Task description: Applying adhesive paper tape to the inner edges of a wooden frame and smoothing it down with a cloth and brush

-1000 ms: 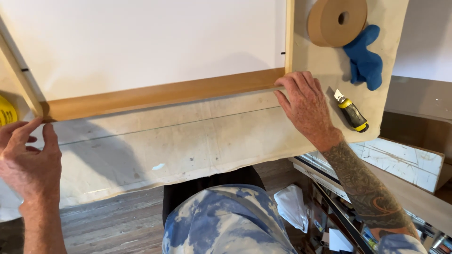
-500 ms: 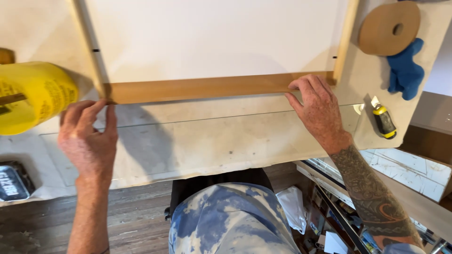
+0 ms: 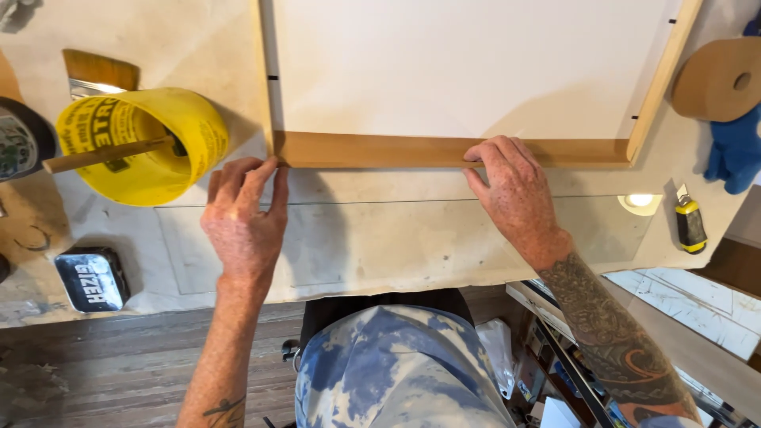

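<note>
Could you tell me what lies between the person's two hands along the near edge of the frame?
In the head view, only the brown strip on the frame's near edge spans from the left hand to the right hand.

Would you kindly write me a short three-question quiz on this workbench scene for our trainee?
1. True or false: the left hand touches the corner of the brown tape strip.
2. Which thing lies nearest the right edge of the bench? A) yellow cup B) utility knife C) small tin
3. Fill in: the right hand presses its fingertips on the ____ along the white board.

Key: 1 true; 2 B; 3 tape strip.
</note>
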